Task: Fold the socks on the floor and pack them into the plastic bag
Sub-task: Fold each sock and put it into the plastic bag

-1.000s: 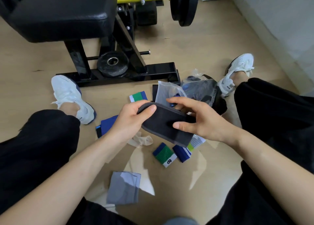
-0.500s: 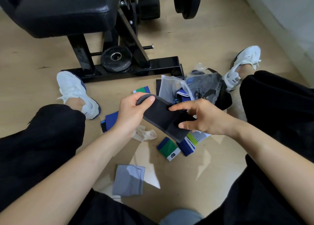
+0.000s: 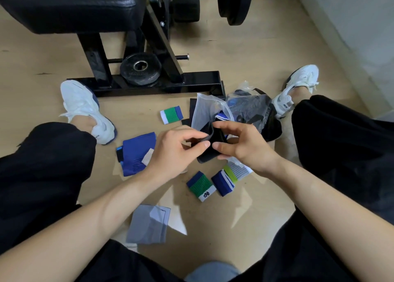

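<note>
Socks (image 3: 201, 185) lie on the floor (image 3: 234, 228) between my legs, some folded small, and one dark sock (image 3: 213, 147) is up in my two hands. My left hand (image 3: 172, 151) pinches one end of it between thumb and finger. My right hand (image 3: 245, 147) curls round the other side and holds it tight. So both hands are closed on this one sock.

I think I hold it up in the air so I can bend it over on itself. It looks bunched and half folded, not neat yet. I hold it just in front of the bag (image 3: 204, 109), so the trip in is short. The bag lies on the floor, its open end seems to face me, and a bit of blue and white sock shows inside.

A blue sock (image 3: 138, 151) and a grey sock (image 3: 149, 224) lie flat by my left leg, not packed yet. A second bag (image 3: 249, 107) with dark things in it lies beside the first, near my right shoe (image 3: 296, 90). Next I should press the fold flat, or it may spring open.
</note>
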